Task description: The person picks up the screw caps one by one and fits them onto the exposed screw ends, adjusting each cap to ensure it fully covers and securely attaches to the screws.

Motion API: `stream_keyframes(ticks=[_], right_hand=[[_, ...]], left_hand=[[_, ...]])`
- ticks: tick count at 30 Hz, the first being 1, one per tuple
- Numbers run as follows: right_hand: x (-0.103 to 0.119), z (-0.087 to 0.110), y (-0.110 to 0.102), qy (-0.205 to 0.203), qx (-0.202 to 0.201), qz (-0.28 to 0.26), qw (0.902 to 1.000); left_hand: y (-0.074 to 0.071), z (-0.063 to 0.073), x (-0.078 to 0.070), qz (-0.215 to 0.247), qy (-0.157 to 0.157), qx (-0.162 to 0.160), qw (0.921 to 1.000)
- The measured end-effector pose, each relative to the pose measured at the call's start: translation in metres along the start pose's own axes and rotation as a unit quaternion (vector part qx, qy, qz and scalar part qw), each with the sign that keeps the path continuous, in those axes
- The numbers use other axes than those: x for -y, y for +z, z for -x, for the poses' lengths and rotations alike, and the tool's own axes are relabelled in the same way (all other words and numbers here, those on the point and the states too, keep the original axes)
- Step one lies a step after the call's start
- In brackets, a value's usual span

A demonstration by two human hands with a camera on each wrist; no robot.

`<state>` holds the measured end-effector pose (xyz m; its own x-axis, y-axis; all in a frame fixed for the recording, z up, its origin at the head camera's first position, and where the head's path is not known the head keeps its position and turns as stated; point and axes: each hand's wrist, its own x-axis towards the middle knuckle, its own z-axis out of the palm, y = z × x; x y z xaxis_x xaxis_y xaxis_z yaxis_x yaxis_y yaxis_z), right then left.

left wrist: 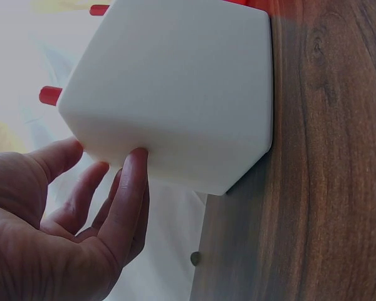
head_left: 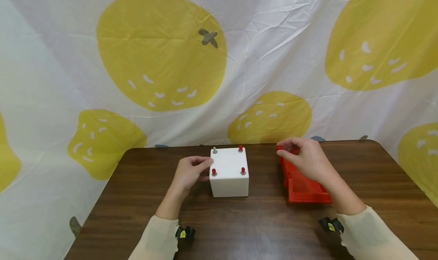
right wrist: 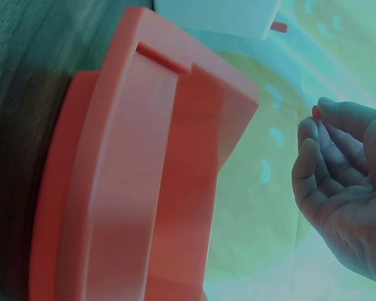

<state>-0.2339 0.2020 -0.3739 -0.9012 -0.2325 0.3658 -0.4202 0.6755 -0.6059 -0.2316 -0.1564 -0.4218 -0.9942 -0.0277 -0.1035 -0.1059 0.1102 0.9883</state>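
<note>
A white box stands on the table with metal bolts at its top corners. Red caps cover three of them, while the rear left bolt shows bare metal. My left hand touches the box's left side, its thumb at the top edge and fingertips against the side face, as the left wrist view shows. Above the rear of a red bin, my right hand pinches a small red cap between thumb and fingers. The bin's inside is partly hidden by that hand.
The brown wooden table ends at a back edge just behind the box and bin. A white cloth with yellow fruit prints hangs behind it. Dark wrist cameras sit below both forearms.
</note>
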Motion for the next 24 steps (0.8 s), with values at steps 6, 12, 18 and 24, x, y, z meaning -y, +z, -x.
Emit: stream_keyframes(ticks=[6,12,18,24], right_hand=[[0.007,-0.004,0.004,-0.004,-0.006,-0.005,1.0],[0.014,-0.008,0.007,0.003,0.003,-0.029,0.9996],[0.018,-0.013,0.011,-0.005,0.004,-0.049,0.9988],[0.022,-0.018,0.018,-0.006,0.004,-0.064,0.9979]], left_hand=[[-0.001,0.001,0.0,0.001,0.003,-0.001,1.0],[-0.001,0.001,0.0,0.002,0.003,0.0,1.0],[0.0,0.001,0.0,-0.003,0.0,-0.001,1.0],[0.001,0.002,0.0,-0.002,-0.001,-0.003,1.0]])
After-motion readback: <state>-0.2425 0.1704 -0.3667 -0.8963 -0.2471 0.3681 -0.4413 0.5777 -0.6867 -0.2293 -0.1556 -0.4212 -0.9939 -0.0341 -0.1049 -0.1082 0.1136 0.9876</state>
